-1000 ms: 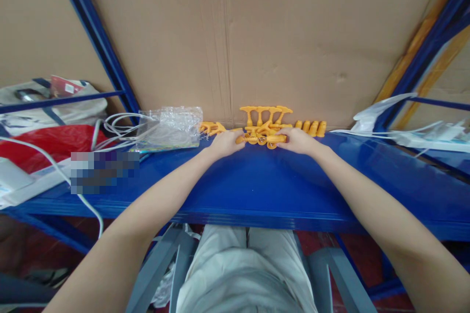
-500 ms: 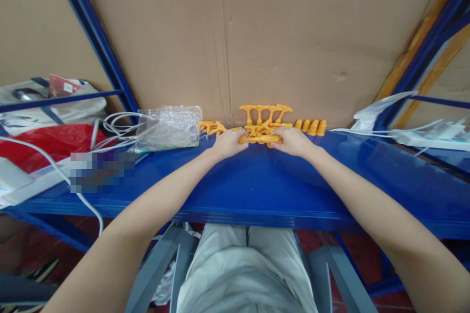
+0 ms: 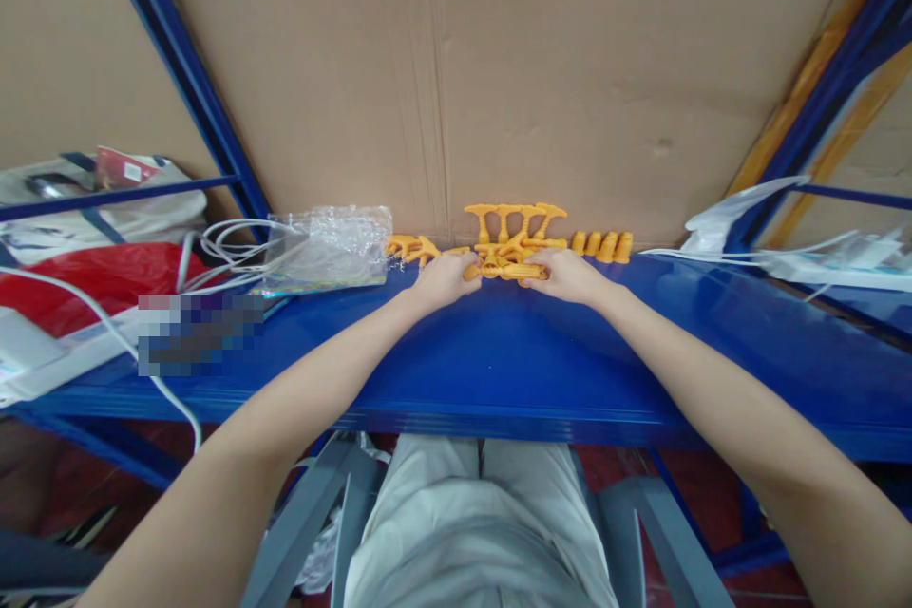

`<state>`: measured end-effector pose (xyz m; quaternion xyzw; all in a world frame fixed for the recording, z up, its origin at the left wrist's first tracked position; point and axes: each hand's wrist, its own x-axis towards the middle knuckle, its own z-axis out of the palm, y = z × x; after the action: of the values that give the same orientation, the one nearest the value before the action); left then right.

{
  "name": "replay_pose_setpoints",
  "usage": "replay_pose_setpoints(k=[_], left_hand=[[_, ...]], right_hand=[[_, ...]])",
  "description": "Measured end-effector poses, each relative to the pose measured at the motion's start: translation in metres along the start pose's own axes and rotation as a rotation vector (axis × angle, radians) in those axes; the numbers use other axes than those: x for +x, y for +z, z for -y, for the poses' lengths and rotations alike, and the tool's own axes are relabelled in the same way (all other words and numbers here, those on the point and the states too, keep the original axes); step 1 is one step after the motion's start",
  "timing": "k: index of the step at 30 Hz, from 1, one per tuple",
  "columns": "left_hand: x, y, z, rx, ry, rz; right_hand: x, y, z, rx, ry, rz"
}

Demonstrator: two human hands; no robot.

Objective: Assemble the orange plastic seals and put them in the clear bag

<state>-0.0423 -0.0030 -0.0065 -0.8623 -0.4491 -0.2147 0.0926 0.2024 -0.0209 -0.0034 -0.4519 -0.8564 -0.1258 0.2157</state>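
At the back of the blue table, my left hand [image 3: 446, 280] is closed around the left end of an orange plastic piece [image 3: 509, 272]. On the other end of this row, the fingers of my right hand [image 3: 574, 276] are pinched on orange plastic too; whether both hands share one long piece I cannot tell. Just behind lies a small heap of orange plastic parts [image 3: 523, 249]. Several T-shaped orange pieces, like toy hammers [image 3: 503, 220], lean on the cardboard. Branching orange parts [image 3: 413, 248] lie left of my left hand, and several short orange plugs [image 3: 605, 247] stand right.
A blue table [image 3: 491, 361] stretches before me, with a cardboard wall [image 3: 570, 66] behind it. To the left are a clear plastic bag [image 3: 334, 242], white cables [image 3: 235, 247] and a red bag [image 3: 106, 285]. A white power strip [image 3: 847, 268] lies right.
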Motion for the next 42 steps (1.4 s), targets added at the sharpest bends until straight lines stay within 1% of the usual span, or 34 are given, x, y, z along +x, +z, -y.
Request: replay_pose_setpoints(k=[2, 5, 9, 13, 15, 19, 21, 25, 30, 33, 36, 38, 42], left_hand=[[0.001, 0.001, 0.002, -0.016, 0.035, -0.002], [0.002, 0.002, 0.006, -0.067, 0.047, -0.011], [0.004, 0.004, 0.01, -0.118, 0.035, -0.045], [0.004, 0.004, 0.009, -0.139, 0.039, -0.065], [0.004, 0.003, 0.008, -0.143, 0.037, -0.065], [0.003, 0.003, 0.008, -0.144, 0.032, -0.061], [0.004, 0.005, 0.008, -0.145, 0.034, -0.067], [0.004, 0.009, 0.008, -0.127, 0.023, -0.104], [0.003, 0.011, 0.009, -0.145, 0.024, -0.136], [0.003, 0.011, 0.011, -0.163, 0.028, -0.135], [0.004, 0.012, 0.012, -0.18, 0.015, -0.138], [0.004, 0.013, 0.012, -0.192, 0.014, -0.137], [0.005, 0.016, 0.014, -0.221, 0.002, -0.142]], right_hand=[[0.0, 0.0, -0.001, -0.001, -0.032, 0.005], [-0.001, -0.001, 0.0, 0.023, -0.038, -0.002], [0.001, 0.001, 0.002, 0.13, 0.013, -0.045], [0.003, 0.004, -0.002, 0.234, 0.115, -0.044], [0.003, 0.005, -0.007, 0.309, 0.148, -0.033], [0.002, 0.008, -0.017, 0.517, 0.135, 0.005], [0.002, 0.009, -0.021, 0.621, 0.152, 0.021], [0.002, 0.009, -0.022, 0.821, 0.236, 0.063], [0.001, 0.005, -0.011, 0.953, 0.366, 0.149], [0.001, 0.004, -0.001, 1.024, 0.461, 0.138], [0.001, 0.002, 0.003, 1.049, 0.509, 0.131], [0.002, 0.001, 0.001, 1.055, 0.5, 0.141], [0.001, -0.001, -0.006, 1.067, 0.413, 0.156]])
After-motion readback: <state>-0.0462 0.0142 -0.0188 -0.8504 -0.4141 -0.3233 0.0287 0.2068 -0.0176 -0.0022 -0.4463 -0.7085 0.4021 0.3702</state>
